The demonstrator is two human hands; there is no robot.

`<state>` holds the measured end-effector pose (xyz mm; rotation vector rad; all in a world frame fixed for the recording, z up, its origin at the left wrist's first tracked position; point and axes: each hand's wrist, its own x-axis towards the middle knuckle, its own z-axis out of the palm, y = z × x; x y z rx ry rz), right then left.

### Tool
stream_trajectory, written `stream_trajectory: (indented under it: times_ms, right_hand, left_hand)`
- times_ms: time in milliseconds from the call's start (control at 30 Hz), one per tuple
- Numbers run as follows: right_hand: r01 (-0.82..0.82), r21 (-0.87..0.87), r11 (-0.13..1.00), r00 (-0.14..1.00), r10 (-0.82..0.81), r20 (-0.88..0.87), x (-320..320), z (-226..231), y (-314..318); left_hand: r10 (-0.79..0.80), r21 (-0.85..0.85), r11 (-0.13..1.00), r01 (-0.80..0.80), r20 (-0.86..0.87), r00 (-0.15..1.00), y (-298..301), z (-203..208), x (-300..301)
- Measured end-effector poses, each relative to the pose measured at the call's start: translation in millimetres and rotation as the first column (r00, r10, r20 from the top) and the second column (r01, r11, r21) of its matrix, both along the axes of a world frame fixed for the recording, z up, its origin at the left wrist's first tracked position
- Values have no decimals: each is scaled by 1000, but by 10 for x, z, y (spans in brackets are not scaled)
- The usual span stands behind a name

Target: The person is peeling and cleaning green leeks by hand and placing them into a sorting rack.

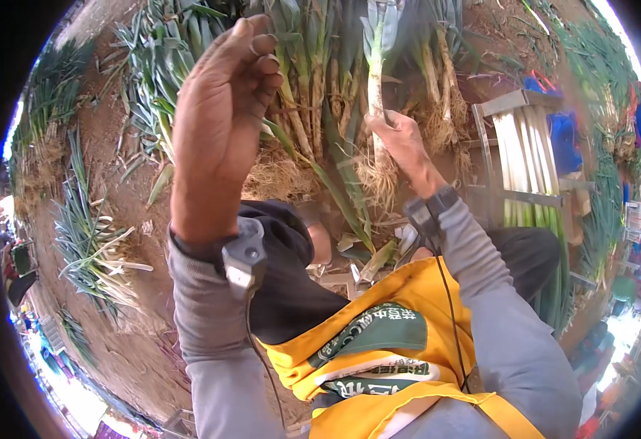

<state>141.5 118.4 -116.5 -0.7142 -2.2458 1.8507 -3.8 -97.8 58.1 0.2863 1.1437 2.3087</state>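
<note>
My right hand (401,143) grips a leek (376,84) by the white shank, just above its hairy roots. Its leaves point away from me, toward the top of the head view. My left hand (221,110) is raised left of that leek, fingers loosely curled, with nothing visible in it. Beyond and between my hands lies a pile of untrimmed leeks (302,102), their brown root clumps (282,175) facing me. On my right, peeled leeks (529,157) with clean white shanks lie in a metal rack (514,102).
A small heap of leeks (101,245) lies on the brown soil (134,293) at the left. More leeks (53,91) stand in bunches at the far left. Blue plastic (565,143) is beside the rack. Leaf scraps (375,260) lie near my legs.
</note>
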Motion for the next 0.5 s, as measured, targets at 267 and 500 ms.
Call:
stream_trajectory:
  times_ms: [267, 500]
  right_hand:
    - [-74, 30, 997, 988, 78, -133, 643, 1402, -561]
    - [-188, -11, 982, 975, 186, -121, 1165, 1944, -860]
  left_hand:
    - [126, -72, 990, -122, 53, 991, 173, -214, -83]
    - [70, -312, 950, -8, 189, 979, 545, -343, -45]
